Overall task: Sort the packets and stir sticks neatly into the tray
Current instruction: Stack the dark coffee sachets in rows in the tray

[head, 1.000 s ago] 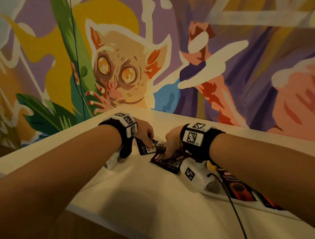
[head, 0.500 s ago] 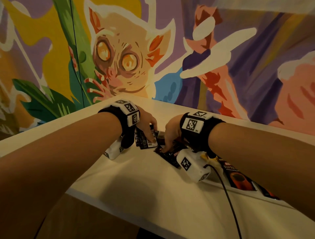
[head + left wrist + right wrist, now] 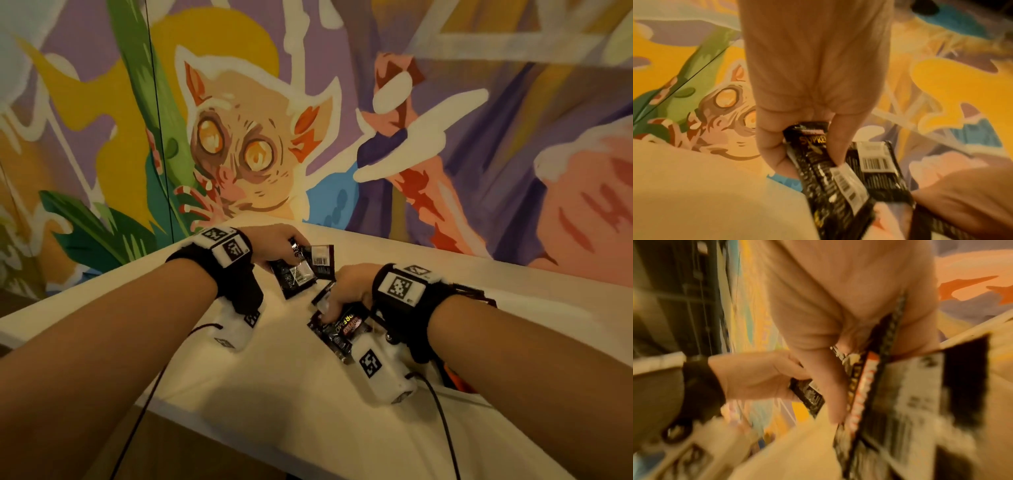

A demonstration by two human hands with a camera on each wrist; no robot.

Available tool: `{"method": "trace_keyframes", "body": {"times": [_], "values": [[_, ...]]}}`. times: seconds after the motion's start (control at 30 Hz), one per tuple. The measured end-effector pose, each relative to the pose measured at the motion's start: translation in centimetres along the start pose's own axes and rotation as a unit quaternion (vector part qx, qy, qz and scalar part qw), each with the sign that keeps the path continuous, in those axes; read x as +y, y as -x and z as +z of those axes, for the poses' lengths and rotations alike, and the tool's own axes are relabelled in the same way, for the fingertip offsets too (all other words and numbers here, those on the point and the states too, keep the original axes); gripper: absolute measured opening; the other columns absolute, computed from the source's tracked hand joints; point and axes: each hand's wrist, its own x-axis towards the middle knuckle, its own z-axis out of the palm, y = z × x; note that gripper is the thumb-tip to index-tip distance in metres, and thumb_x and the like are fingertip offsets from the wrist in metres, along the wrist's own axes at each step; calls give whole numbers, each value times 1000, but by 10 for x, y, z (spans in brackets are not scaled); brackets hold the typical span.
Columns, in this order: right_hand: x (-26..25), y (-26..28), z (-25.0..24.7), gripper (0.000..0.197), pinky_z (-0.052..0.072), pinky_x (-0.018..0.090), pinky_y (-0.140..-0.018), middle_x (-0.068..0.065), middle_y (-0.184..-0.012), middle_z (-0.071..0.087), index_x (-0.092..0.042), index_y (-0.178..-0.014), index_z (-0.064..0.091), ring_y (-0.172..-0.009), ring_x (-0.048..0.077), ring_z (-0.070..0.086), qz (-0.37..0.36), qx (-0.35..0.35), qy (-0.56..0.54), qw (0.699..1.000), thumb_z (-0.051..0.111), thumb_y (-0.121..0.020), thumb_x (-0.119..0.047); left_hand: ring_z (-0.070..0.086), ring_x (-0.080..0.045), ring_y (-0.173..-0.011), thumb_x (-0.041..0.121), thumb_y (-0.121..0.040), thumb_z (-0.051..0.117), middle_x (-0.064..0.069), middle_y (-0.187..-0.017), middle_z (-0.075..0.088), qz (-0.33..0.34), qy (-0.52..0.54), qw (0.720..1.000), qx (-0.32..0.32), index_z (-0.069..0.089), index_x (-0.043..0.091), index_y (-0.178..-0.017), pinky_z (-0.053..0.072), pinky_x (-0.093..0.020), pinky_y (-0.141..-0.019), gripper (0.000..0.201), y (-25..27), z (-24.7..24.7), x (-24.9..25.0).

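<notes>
Packets, black coffee sachets, fan out from the left hand, its thumb and fingers pinched on their top ends above the white table. Just right, the right hand curls round more black sachets, thumb pressing them against the fingers, low over the table

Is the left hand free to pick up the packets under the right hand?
Probably not: the left hand already pinches black packets, and the right hand rests on the packets on the table.
</notes>
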Motion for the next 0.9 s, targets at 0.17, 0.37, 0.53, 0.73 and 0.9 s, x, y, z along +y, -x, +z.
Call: {"method": "trace_keyframes", "body": {"times": [0.17,0.37,0.53,0.73,0.9], "values": [[38,10,-29,41,56,52,-76,22,-101,65,6,-119,53,-85,36,67,-55,90,-399,911,63,-79,7,59,-19,-78,0,-84,66,-7,-104,56,50,193,973,117,54,17,-111,55,-32,-70,34,1,4,15],[87,48,-56,35,57,43,-72,15,-99,66,-1,-114,55,-89,30,65,-198,238,-548,777,60,-81,10,64,-23,-82,5,-79,73,-11,-106,64,103,297,945,89,51,15,-123,54,-25,-66,51,2,42,54],[108,55,-61,41,57,41,-77,16,-111,66,-4,-121,54,-96,30,66,-225,297,-526,764,64,-82,3,66,-23,-87,3,-82,68,-13,-100,67,146,356,923,16,58,9,-110,55,-30,-81,30,1,85,95],[129,63,-64,26,56,30,-63,11,-96,68,-5,-115,58,-79,19,68,-214,214,-575,760,53,-90,-1,67,-15,-80,17,-94,55,-10,-95,68,145,444,881,-72,62,0,-110,55,-24,-74,25,0,129,119],[139,63,-66,36,56,30,-55,17,-106,65,0,-123,53,-82,24,66,-180,227,-606,741,58,-88,-1,63,-22,-100,56,-81,52,-11,-113,67,136,519,836,-117,64,6,-119,48,-37,-92,64,5,141,121]]}}
